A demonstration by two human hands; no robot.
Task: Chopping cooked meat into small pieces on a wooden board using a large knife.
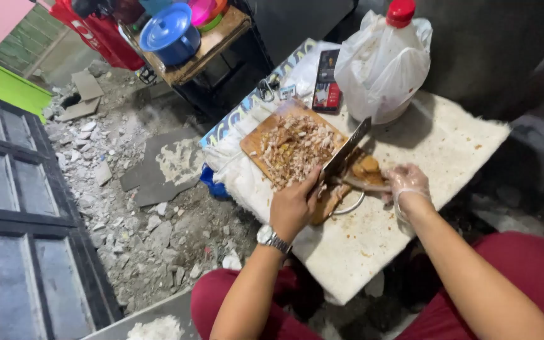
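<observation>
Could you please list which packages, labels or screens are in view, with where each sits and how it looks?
Clear jug with a red cap: back of the white table, wrapped in white plastic.
Small dark rectangular packet: left of the jug, red and black print.
Patterned printed sheet: along the table's left edge.

The cutting board [260,143] is showing matt brown wood. The cleaver [345,152] blade is glinting as smooth grey metal. The right hand [407,184] is wearing a thin, clear, crinkly plastic glove. The left hand [294,204] is bare, with a shiny metal watch [272,238] sitting at its wrist. The table [373,239] is looking like rough, pale stone. At the far side, a glossy white plastic bag [382,66] is wrapping a jug.
</observation>
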